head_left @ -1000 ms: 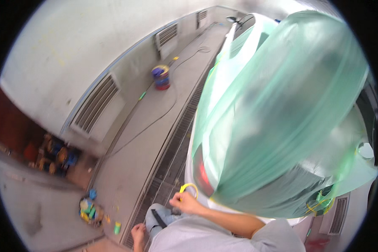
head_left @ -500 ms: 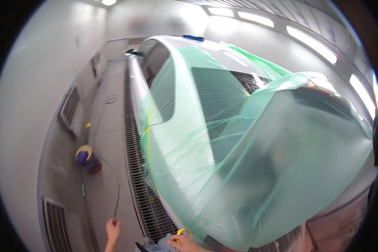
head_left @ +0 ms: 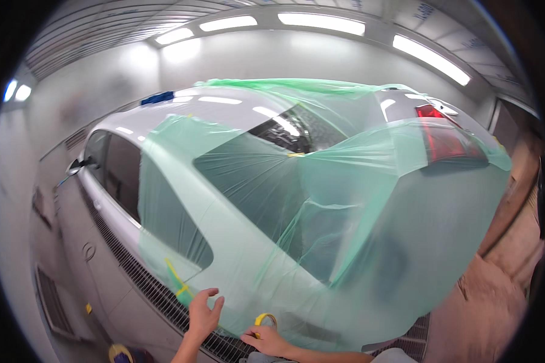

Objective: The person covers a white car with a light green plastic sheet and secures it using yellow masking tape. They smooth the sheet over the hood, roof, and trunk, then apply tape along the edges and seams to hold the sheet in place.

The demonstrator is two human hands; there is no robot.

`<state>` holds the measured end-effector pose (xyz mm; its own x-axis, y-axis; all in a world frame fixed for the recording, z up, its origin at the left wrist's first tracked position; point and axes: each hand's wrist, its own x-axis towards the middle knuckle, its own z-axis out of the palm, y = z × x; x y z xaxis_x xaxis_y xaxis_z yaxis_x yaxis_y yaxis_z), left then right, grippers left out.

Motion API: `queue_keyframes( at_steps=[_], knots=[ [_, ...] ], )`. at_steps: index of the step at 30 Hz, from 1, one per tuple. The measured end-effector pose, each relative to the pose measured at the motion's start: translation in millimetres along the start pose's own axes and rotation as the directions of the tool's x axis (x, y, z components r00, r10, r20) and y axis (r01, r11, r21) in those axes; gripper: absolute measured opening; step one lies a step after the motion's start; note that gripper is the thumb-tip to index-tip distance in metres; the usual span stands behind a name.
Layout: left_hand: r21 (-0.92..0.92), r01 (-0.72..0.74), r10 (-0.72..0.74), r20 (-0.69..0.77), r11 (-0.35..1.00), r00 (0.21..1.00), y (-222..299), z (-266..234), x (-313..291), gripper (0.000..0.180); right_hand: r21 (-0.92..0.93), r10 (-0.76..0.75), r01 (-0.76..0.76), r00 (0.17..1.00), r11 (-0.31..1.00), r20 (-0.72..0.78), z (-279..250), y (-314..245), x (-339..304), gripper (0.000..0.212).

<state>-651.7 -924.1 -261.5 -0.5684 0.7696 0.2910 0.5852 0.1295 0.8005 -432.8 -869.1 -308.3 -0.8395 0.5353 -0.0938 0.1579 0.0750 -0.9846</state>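
Note:
A silver-white car (head_left: 118,116) stands before me, its side, rear window and back draped in thin green translucent masking film (head_left: 369,242). My left hand (head_left: 204,313) is raised at the film's lower edge, thumb and fingers apart, with nothing visible between them. To its right, my right hand (head_left: 269,342) grips a roll of yellow masking tape (head_left: 265,319). Strips of yellow tape (head_left: 177,278) hold the film along the car's side, just beyond my left hand. A further bit of yellow tape (head_left: 295,155) sits by the rear window. Whether my left hand touches the film, I cannot tell.
Floor grating (head_left: 124,254) runs alongside the car. A bucket (head_left: 122,354) is cut off by the lower edge. A coiled hose or cable (head_left: 89,251) and a small yellow item (head_left: 89,308) lie on the floor. Brown sheeting (head_left: 487,302) spreads at the right.
My view has swung right and up toward the car's rear. My left hand has come from over the floor to the film's edge, its fingers parting. The right still holds the tape.

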Motion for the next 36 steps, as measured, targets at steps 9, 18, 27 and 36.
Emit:
queue_keyframes(
  at_steps=[9,18,27,36],
  knots=[
    [-0.225,-0.54,0.567,0.077,0.811,0.82,1.8,-1.7,191.3,0.021,-0.183,-0.026,-0.082,0.854,0.98,-0.52,-9.4,-103.9,95.8,0.024],
    [-0.444,-0.742,0.851,0.103,0.502,0.515,49.4,27.6,330.8,0.024,-0.428,-0.286,-0.222,0.475,0.876,-0.832,-46.1,-207.5,140.5,0.016],
    [-0.314,-0.841,0.895,0.215,0.441,0.39,103.7,95.0,409.3,0.035,-0.638,-0.492,-0.258,0.454,0.726,-0.743,-111.1,-270.8,214.1,0.013],
    [-0.18,-0.855,0.873,0.144,0.486,0.466,103.6,112.9,418.2,0.036,-0.642,-0.518,-0.333,0.392,0.691,-0.761,-277.4,-272.7,325.4,0.024]
  ],
)
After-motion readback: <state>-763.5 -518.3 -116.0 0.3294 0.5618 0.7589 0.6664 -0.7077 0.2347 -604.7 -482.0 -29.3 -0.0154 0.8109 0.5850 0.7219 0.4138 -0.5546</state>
